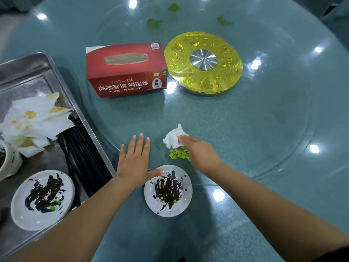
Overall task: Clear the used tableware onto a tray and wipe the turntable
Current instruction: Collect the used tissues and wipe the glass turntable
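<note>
My right hand point(200, 150) holds a crumpled white tissue point(173, 138) against the glass turntable point(226, 114), right behind a small heap of green vegetable pieces point(179, 153). My left hand point(136, 157) lies flat on the turntable with fingers straight, and its thumb touches the far rim of a small white plate point(168, 191) smeared with dark sauce. That plate sits on the table at the turntable's near edge. On the left, a steel tray point(79, 110) carries another sauce-smeared plate point(42, 199), black chopsticks point(83, 157) and stained tissues point(34, 120).
A red tissue box point(126, 70) stands on the turntable beside the gold hub point(203, 62) with its silver centre. Green leaf scraps point(154, 22) lie at the far side of the glass. A white cup point(9, 159) shows at the tray's left edge.
</note>
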`<state>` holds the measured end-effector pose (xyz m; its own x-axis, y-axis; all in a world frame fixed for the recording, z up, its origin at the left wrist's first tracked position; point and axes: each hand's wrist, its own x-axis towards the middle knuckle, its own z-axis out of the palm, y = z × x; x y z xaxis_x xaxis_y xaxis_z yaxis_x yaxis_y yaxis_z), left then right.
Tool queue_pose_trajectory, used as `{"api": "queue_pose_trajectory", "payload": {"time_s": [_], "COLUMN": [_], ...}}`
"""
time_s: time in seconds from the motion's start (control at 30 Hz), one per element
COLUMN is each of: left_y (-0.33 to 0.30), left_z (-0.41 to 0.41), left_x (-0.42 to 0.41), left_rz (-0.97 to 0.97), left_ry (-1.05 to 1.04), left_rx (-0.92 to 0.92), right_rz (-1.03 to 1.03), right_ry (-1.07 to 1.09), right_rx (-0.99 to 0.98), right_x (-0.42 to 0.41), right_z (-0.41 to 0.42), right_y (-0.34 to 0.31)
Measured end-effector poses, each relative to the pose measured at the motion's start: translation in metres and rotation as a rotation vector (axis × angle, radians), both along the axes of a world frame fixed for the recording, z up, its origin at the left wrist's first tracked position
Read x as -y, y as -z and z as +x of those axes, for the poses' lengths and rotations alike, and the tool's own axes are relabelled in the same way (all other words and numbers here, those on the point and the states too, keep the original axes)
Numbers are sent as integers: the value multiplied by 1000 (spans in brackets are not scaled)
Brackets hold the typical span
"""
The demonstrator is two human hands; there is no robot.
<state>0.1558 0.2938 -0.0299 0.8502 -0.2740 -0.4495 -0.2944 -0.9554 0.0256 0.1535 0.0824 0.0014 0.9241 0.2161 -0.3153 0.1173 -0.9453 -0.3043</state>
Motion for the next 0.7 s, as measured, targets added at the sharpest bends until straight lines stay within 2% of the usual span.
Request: {"api": "queue_pose_trajectory", "payload": {"time_s": [0.1,0.2,0.37,0.5,0.57,0.7], "left_y": [0,1,4,5,5,6], "left_z": [0,1,1,1,0,1], "left_x": [0,-1,-4,-4,-5,-6], "left_rz": [-8,-7,-25,-11,-8,-11], "left_ry": [-4,-5,-6,4,4,10], "left_rx": [-1,-3,-4,0,0,8], "right_rz": [35,49,-59,4,69,176], "right_ry": [3,-115,-224,-273,-214,75], "right_rx": [51,4,29,29,24,221], "right_x": [-6,-24,-34,-26,-21,2], "right_z": [25,37,24,4,0,3], "right_y": [-4,-1,11,12,8,2]}}
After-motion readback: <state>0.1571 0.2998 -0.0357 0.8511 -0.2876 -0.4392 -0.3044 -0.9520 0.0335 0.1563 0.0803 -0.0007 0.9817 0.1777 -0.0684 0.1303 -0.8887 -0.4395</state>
